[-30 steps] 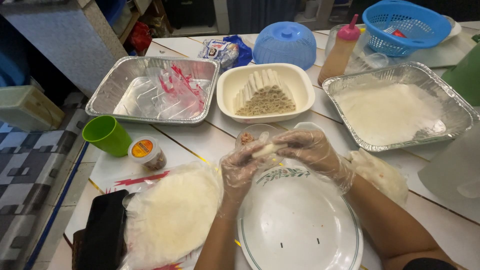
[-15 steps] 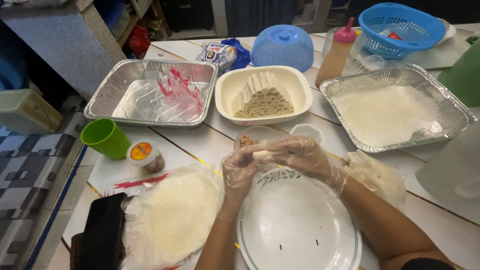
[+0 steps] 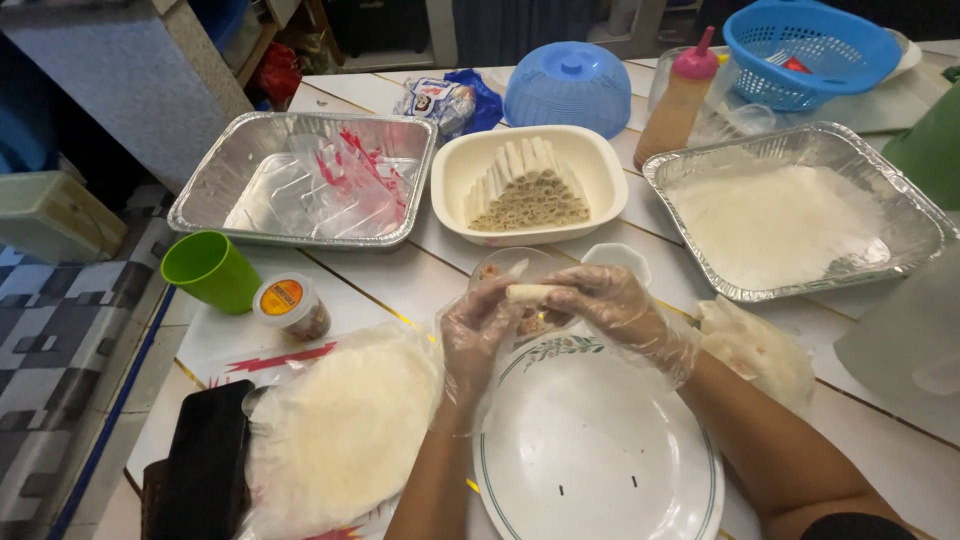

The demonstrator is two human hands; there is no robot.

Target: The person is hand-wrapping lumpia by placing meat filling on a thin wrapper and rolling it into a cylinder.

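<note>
1. Both gloved hands, left (image 3: 478, 335) and right (image 3: 610, 310), pinch a thin roll (image 3: 535, 293) between them, above the white plate (image 3: 600, 450) at its 12 o'clock edge.
2. The roll looks light, soft and easily torn; gripping it gently by both ends seems safest.
3. At the plate's 10 o'clock, on the counter (image 3: 400, 280), stands a small round tub (image 3: 290, 305) with an orange label.
4. A crinkled blue-and-white packet (image 3: 440, 98) lies further off at 11 o'clock.

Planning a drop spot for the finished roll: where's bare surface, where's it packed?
Free: the white plate under both hands, nearly bare; the table strip between green cup and cream dish; the left foil tray, holding only a plastic bag. Crowded: around the left hand and right hand, small bowls close; wrapper stack on the left.
</note>
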